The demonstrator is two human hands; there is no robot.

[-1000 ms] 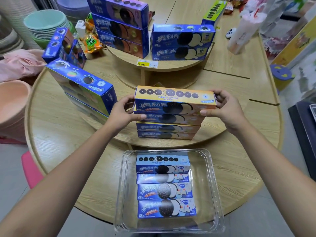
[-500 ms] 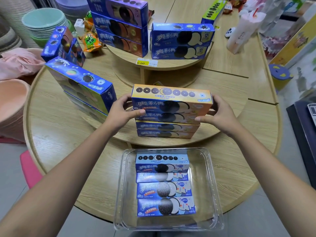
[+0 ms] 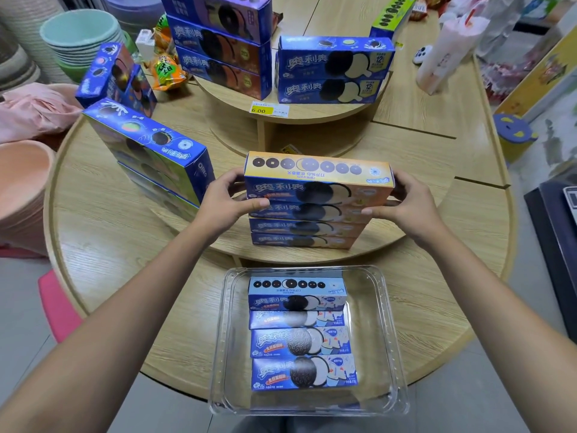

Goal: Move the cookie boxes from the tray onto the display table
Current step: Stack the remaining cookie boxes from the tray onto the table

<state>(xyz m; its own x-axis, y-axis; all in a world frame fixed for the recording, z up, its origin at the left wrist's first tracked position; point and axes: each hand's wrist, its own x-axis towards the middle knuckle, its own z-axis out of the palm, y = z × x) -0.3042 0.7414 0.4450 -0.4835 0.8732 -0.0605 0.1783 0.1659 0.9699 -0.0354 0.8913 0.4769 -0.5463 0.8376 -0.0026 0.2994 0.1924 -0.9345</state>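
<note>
An orange-topped cookie box (image 3: 318, 179) tops a stack of like boxes (image 3: 306, 232) on the middle tier of the round wooden display table (image 3: 103, 232). My left hand (image 3: 223, 203) grips the left ends of the top boxes, my right hand (image 3: 406, 204) the right ends. Nearer me, a clear plastic tray (image 3: 385, 339) rests on the table's front edge. It holds several pale-blue cookie boxes (image 3: 299, 335) lying in a row.
Blue cookie boxes (image 3: 150, 151) lean at the left of the tier. More stand stacked on the top tier (image 3: 334, 70) above a yellow price tag (image 3: 262, 110). Bowls (image 3: 81, 35) and pink basins (image 3: 18, 189) sit far left. A dark counter (image 3: 555, 245) is at right.
Both hands have brought the orange-topped box slightly down and left, squaring it on the stack. The tray and its boxes have not moved.
</note>
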